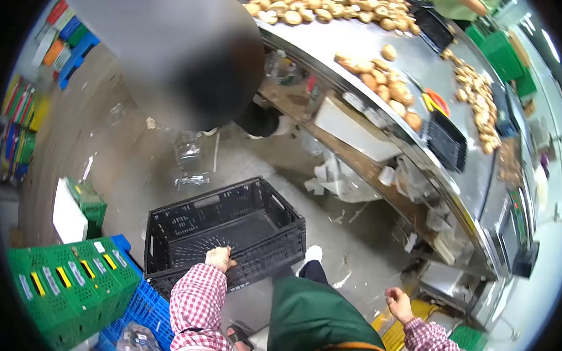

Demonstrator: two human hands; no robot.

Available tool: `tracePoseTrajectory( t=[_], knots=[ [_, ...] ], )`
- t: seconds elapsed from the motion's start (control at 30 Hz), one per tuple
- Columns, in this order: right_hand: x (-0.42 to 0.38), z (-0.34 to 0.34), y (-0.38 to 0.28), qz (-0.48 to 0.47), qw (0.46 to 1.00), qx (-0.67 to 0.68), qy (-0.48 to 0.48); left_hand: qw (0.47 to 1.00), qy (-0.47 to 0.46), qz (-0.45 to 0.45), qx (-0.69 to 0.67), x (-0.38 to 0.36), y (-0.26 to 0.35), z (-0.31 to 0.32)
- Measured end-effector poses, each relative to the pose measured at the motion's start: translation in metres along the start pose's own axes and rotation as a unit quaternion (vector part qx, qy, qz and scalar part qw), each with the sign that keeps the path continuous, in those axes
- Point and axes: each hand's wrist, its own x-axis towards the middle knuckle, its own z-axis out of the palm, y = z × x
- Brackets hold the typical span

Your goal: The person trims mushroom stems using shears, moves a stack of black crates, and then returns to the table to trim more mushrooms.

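Note:
My left hand [221, 259] is closed on the near long rim of a black plastic crate [262, 253], which looks empty inside and is at the centre left. Out to the right, low over the floor beside the table, my right hand [399, 305] hangs with curled fingers; whether anything is between them is too small to tell. Both arms wear red and white checked sleeves, and a green apron [319, 315] shows between them.
A co-worker [192, 59], partly blurred, stands at the upper left by the steel table [337, 43]. Mushrooms [385, 86], a black tray [447, 142] and orange-handled scissors [437, 102] lie on it. Green crates [69, 292] are stacked at the lower left on a blue pallet [146, 307].

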Motion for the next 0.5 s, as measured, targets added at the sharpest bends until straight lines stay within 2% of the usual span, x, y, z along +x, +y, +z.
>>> tracePoseTrajectory(
  t=[0.07,0.13,0.17,0.2,0.27,0.33,0.4,0.43,0.47,0.5],
  knots=[
    [0.018,0.006,0.013,-0.02,0.999,0.022,-0.02,1.0,-0.008,-0.011,-0.003,0.008,-0.01,0.009],
    [0.029,0.015,0.023,0.022,0.995,-0.027,-0.089,1.0,-0.006,-0.015,-0.027,0.009,-0.018,0.024],
    [0.03,0.023,0.03,0.022,0.995,-0.011,-0.1,0.999,0.01,-0.018,-0.038,0.01,-0.023,0.039],
    [0.028,0.025,0.018,0.029,0.987,-0.078,-0.138,0.999,0.038,-0.013,-0.036,0.017,-0.032,0.069],
    [0.03,0.036,0.021,0.023,0.977,-0.033,-0.211,0.995,0.097,-0.004,-0.01,0.038,-0.044,0.126],
    [0.037,0.042,0.02,0.052,0.958,-0.067,-0.272,0.992,0.121,0.02,-0.008,0.061,-0.045,0.152],
    [0.044,0.047,0.021,0.061,0.962,-0.045,-0.262,0.988,0.094,-0.113,0.045,0.113,-0.044,0.203],
    [0.05,0.05,0.016,0.059,0.965,-0.015,-0.256,0.986,0.077,-0.144,0.038,0.139,-0.046,0.218],
    [0.057,0.052,0.01,0.06,0.971,-0.015,-0.233,0.983,0.063,-0.172,0.03,0.17,-0.046,0.226],
    [0.06,0.051,-0.005,0.061,0.97,-0.034,-0.234,0.988,0.039,-0.133,0.067,0.185,-0.044,0.227]
  ],
)
